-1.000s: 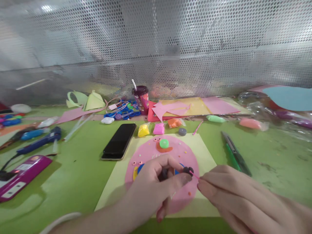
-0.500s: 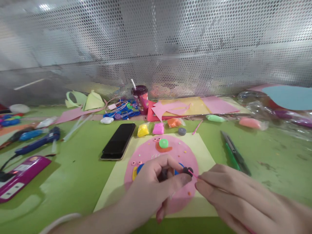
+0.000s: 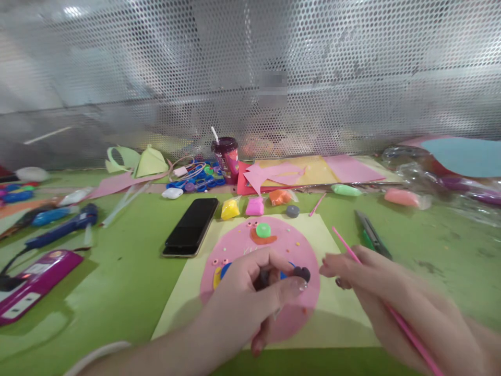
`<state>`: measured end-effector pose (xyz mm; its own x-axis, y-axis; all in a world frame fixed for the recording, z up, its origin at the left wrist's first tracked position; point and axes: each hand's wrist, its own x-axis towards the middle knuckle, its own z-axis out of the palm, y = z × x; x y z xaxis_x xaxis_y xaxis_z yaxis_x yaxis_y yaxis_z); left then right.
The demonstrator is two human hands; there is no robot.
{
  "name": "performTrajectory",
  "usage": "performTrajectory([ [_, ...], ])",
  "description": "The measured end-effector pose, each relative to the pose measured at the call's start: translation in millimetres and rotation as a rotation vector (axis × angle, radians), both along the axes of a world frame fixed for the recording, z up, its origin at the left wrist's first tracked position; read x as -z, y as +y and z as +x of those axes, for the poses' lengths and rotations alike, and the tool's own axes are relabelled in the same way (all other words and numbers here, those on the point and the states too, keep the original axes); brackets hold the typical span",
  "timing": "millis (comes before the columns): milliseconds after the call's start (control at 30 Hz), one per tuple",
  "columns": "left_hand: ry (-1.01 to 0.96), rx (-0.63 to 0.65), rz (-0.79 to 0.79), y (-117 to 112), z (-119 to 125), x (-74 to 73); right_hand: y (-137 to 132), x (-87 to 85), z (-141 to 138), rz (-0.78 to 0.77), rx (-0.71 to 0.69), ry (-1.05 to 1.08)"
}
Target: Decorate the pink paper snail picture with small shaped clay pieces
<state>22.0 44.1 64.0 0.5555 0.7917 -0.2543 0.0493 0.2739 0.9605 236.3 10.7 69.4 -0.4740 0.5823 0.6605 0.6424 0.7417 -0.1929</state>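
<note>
Over the pink paper circle (image 3: 230,245), my left hand (image 3: 254,292) pinches a small lump of black modelling clay (image 3: 302,274) between thumb and forefinger. The lump has a notch in its upper edge. My right hand (image 3: 391,292) is just to the right of it, apart from the clay, gripping a thin pink modelling tool (image 3: 407,326) whose tip points up and away. A green clay disc (image 3: 263,230) with an orange strip and small eyes lies at the top of the circle. Blue and yellow clay (image 3: 216,278) is partly hidden behind my left hand.
A black phone (image 3: 191,227) lies left of the pale yellow sheet (image 3: 176,308); a utility knife (image 3: 373,235) is to its right. Clay packets (image 3: 230,208) line the back, before a lidded cup (image 3: 227,159). At left are a glue gun (image 3: 62,230) and a magenta power strip (image 3: 39,282).
My right hand has drawn back to the right, and the pink tool's tip has left the black clay and swung upward. My left hand has stayed in place with the clay.
</note>
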Motion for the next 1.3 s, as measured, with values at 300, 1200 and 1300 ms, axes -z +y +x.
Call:
performTrajectory([
  [300,0.009,-0.001,0.018,2.9,0.2,1.2,6.7,-24.0,-20.4,-0.85,0.031,0.384],
  [1200,0.108,0.026,0.106,-0.9,0.3,3.3,2.2,-4.9,-22.8,-1.046,0.091,0.51],
  [1300,0.106,0.019,0.114,0.0,1.4,2.2,0.8,-4.7,-22.4,-1.041,0.085,0.524],
])
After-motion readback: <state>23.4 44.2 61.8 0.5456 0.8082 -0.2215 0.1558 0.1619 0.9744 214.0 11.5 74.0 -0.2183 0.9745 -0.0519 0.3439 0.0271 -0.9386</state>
